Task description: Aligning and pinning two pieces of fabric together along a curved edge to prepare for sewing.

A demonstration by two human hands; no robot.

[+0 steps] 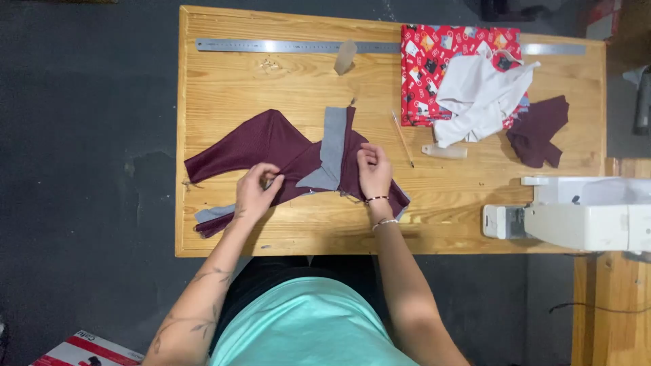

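Maroon knit fabric pieces [271, 146], soft, limp and light by the look of them, are spread across the middle of the wooden counter [224, 74] with a grey fabric strip [331, 149] laid over them, and would best be taken by pinching an edge or corner. An edge near the grey strip's lower end is pinched by the curled fingers of the left hand [256, 193], while the cloth just right of the strip is pressed by the half-closed right hand [373, 173]. Farther out, a steel ruler [291, 46], a pencil [403, 139], red printed fabric [434, 61] under white cloth [478, 98], and a white sewing machine [576, 220] are seen.
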